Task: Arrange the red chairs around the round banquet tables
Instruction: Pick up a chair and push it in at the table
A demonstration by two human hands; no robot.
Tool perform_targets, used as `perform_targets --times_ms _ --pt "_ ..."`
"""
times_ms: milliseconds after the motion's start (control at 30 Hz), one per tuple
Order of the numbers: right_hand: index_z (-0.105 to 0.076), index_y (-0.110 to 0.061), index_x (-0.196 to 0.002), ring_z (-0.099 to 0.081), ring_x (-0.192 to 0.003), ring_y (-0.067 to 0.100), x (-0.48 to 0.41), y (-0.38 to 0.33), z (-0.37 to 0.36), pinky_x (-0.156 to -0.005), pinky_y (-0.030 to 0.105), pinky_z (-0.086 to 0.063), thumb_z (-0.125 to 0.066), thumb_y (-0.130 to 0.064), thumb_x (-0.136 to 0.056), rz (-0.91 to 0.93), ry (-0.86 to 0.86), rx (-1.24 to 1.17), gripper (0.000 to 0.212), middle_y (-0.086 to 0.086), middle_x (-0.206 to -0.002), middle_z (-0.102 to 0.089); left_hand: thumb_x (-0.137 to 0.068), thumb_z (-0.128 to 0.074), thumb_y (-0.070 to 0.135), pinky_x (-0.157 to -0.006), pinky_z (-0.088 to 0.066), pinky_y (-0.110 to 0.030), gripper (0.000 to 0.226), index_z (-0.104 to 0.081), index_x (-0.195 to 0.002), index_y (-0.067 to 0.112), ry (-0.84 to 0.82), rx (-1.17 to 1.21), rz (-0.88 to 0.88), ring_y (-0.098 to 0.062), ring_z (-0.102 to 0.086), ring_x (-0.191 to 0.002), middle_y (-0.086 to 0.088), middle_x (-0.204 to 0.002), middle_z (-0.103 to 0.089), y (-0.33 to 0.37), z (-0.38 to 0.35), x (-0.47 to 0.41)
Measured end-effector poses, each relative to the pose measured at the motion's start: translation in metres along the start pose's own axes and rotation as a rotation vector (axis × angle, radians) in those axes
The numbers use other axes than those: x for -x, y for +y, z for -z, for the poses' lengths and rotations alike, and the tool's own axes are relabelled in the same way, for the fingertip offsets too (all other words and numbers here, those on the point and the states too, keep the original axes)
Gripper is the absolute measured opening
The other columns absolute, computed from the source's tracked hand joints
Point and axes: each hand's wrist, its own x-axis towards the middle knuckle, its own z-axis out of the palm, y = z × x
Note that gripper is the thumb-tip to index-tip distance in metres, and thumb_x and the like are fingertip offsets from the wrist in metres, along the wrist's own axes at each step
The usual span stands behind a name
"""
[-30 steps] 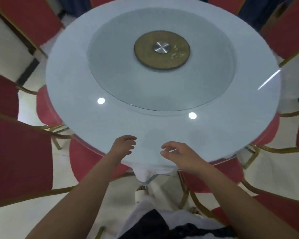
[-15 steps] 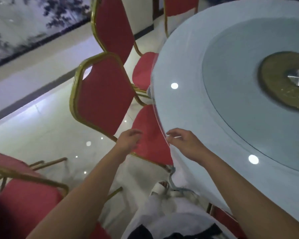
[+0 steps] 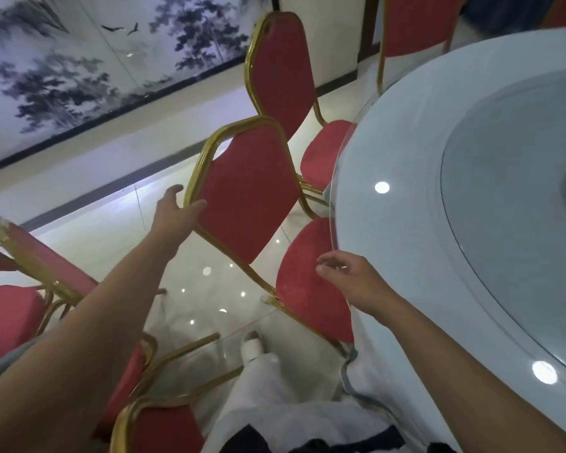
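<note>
By the table (image 3: 406, 256), outstretched left hand (image 3: 177, 217) grips chair back (image 3: 249, 191).

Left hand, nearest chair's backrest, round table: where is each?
left hand (image 3: 174, 219), head view, on its back.
backrest (image 3: 249, 197), head view, on the red padding.
table (image 3: 389, 256), head view, on the bare white top near the rim.

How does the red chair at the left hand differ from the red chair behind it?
The left hand holds the back frame of the near chair; no hand touches the far chair. The right hand hovers over the near chair's seat, not the far chair's. Both are red with gold frames, seats against the table edge.
</note>
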Motion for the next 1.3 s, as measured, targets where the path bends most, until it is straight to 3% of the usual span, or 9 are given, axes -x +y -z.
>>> perform_targets --times_ms 167,267,400,600,733,833,1067,1200,1300 --pt "-0.063 -0.032 -0.119 -0.054 -0.111 0.009 -0.041 -0.023 -0.004 -0.086 0.024 -0.044 -0.061 -0.042 -0.096 -0.02 0.081 0.0 0.025 -0.014 -0.116 -0.059 -0.083 -0.066 0.061 -0.104 -0.041 -0.05 0.086 -0.032 -0.15 0.021 -0.212 -0.076 0.1 -0.034 -0.048 -0.131 -0.009 -0.151 -0.043 0.005 0.005 -0.075" --pt "-0.065 -0.031 -0.117 -0.056 -0.111 0.009 -0.077 -0.047 -0.017 -0.086 0.023 -0.045 -0.063 -0.039 -0.095 -0.026 0.154 -0.035 0.024 -0.012 -0.116 -0.062 -0.081 -0.048 0.079 -0.089 -0.055 -0.047 0.07 -0.065 -0.118 0.023 -0.317 -0.134 0.017 -0.028 -0.066 -0.097 -0.002 -0.113 -0.069 0.018 -0.001 -0.112" --pt "-0.062 -0.032 -0.123 -0.059 -0.11 0.006 -0.127 -0.086 -0.04 -0.099 0.035 -0.05 -0.063 -0.042 -0.093 -0.071 0.253 -0.118 0.032 -0.016 -0.114 -0.062 -0.065 -0.05 0.091 -0.065 -0.058 -0.035 0.069 -0.075 -0.087 0.03 -0.525 -0.084 -0.048 -0.019 -0.07 -0.08 0.008 -0.084 -0.074 0.027 0.007 -0.145" --pt "-0.048 -0.037 -0.138 -0.056 -0.111 0.0 -0.193 -0.141 -0.053 -0.086 0.023 -0.047 -0.067 -0.072 -0.068 -0.116 0.379 -0.257 0.08 -0.011 -0.132 -0.055 -0.085 -0.052 0.071 -0.07 -0.061 -0.03 0.045 -0.077 -0.096 0.036 -1.087 -0.11 -0.185 -0.005 -0.072 -0.086 0.014 -0.095 -0.075 0.06 -0.028 -0.167" --pt "-0.042 -0.041 -0.141 -0.055 -0.124 0.015 -0.222 -0.15 -0.042 -0.102 0.046 -0.048 -0.067 -0.074 -0.06 -0.194 0.438 -0.191 0.091 -0.011 -0.136 -0.056 -0.084 -0.049 0.069 -0.087 -0.058 -0.033 0.051 -0.075 -0.104 0.03 -1.281 -0.2 -0.217 -0.008 -0.07 -0.096 0.01 -0.103 -0.075 0.076 -0.056 -0.165" --pt "-0.04 -0.04 -0.138 -0.059 -0.115 0.019 -0.235 -0.148 -0.038 -0.098 0.05 -0.051 -0.069 -0.061 -0.06 -0.227 0.41 -0.159 0.086 -0.01 -0.125 -0.059 -0.083 -0.046 0.07 -0.095 -0.053 -0.033 0.058 -0.074 -0.11 0.028 -1.426 -0.333 -0.222 -0.006 -0.068 -0.101 0.011 -0.107 -0.074 0.079 -0.07 -0.169" --pt "0.001 -0.046 -0.151 -0.045 -0.124 0.023 -0.248 -0.139 -0.046 -0.094 0.042 -0.048 -0.068 -0.046 -0.067 -0.217 0.402 -0.124 0.109 -0.001 -0.143 -0.041 -0.084 -0.064 0.051 -0.099 -0.051 -0.035 0.033 -0.061 -0.116 0.046 -1.342 -0.617 -0.414 -0.005 -0.063 -0.106 0.016 -0.114 -0.069 0.128 -0.097 -0.23" --pt "-0.005 -0.054 -0.146 -0.049 -0.118 0.017 -0.242 -0.14 -0.047 -0.098 0.046 -0.05 -0.072 -0.044 -0.067 -0.206 0.428 -0.197 0.104 -0.013 -0.133 -0.042 -0.082 -0.078 0.028 -0.095 -0.046 -0.031 0.079 -0.036 -0.148 0.033 -1.039 -0.707 -0.731 -0.015 -0.056 -0.109 -0.003 -0.139 -0.054 0.172 -0.135 -0.275" --pt "-0.011 -0.06 -0.143 -0.05 -0.112 0.015 -0.24 -0.139 -0.049 -0.094 0.042 -0.053 -0.075 -0.043 -0.068 -0.211 0.462 -0.245 0.1 -0.015 -0.126 -0.041 -0.074 -0.085 0.024 -0.107 -0.038 -0.04 0.103 -0.022 -0.155 0.028 -1.042 -0.799 -1.105 -0.03 -0.04 -0.134 -0.011 -0.154 -0.034 0.196 -0.182 -0.295"
